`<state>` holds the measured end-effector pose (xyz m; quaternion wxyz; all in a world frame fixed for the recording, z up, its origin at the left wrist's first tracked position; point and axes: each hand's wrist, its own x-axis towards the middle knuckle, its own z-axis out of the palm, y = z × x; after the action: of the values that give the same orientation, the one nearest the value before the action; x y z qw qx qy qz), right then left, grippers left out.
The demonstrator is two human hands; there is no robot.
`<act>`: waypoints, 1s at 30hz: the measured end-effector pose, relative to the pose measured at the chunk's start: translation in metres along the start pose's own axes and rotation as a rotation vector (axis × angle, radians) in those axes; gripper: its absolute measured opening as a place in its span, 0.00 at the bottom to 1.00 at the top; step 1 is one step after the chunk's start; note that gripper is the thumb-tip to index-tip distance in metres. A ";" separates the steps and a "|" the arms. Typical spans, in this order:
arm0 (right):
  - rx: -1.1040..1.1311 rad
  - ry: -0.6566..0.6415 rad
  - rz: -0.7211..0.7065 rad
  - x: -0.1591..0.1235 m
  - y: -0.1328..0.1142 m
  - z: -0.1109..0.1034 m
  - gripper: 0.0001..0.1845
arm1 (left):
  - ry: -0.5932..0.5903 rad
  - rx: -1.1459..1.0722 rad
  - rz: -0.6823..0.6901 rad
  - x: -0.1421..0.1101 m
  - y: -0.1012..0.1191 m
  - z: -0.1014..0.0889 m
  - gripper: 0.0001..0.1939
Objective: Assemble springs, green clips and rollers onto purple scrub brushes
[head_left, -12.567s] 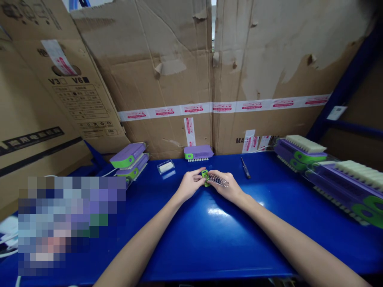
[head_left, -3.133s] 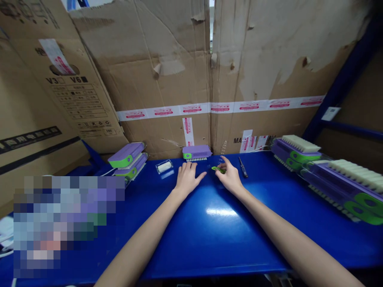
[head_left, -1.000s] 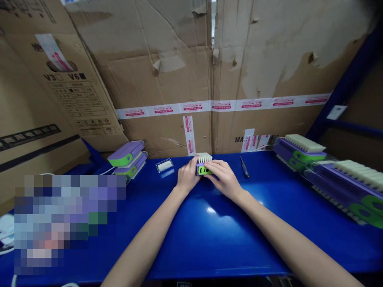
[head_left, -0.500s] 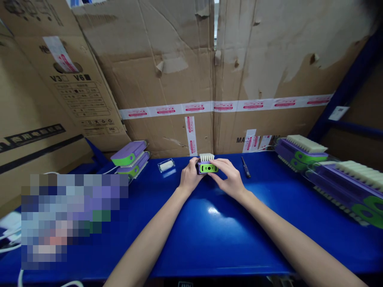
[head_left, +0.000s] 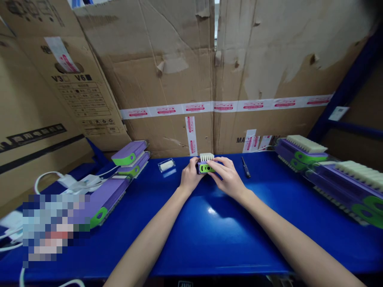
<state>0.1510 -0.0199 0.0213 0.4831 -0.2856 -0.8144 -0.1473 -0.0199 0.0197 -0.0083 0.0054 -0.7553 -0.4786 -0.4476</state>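
Near the back of the blue table, a purple brush (head_left: pixel 206 163) with cream bristles on top turns its bright green end toward me. My left hand (head_left: pixel 189 175) is closed around its left side. The fingers of my right hand (head_left: pixel 229 177) are pressed on the right part of the green end, with the thumb lower down, and they cover some of it. To the left of my hands lies a small clear case (head_left: pixel 166 165) with a white piece inside. A dark screwdriver (head_left: pixel 246 167) rests on the table to the right.
Purple-green brushes (head_left: pixel 131 153) are stacked at the left, with another purple brush (head_left: pixel 112 191), white cables and a blurred-out patch nearer me. More brushes (head_left: pixel 302 149) line the right side. Cardboard sheets (head_left: pixel 167 79) stand behind the blue table (head_left: pixel 194 239).
The fingers of my right hand have shifted left across the brush's green end. My left hand keeps its place. The blurred patch at the left has shrunk, uncovering a brush and cables.
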 end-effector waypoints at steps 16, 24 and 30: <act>-0.061 0.026 -0.085 -0.006 -0.006 -0.001 0.22 | -0.026 0.001 -0.041 0.000 0.000 -0.001 0.27; -0.111 -0.150 -0.100 -0.006 -0.015 0.005 0.20 | -0.031 0.065 0.024 -0.001 0.001 -0.002 0.20; -0.131 0.032 -0.118 -0.007 -0.011 0.002 0.22 | 0.019 0.061 -0.020 0.000 0.000 0.000 0.24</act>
<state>0.1454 -0.0302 0.0150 0.4667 -0.2658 -0.8107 -0.2331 -0.0200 0.0196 -0.0085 0.0286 -0.7456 -0.4997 -0.4399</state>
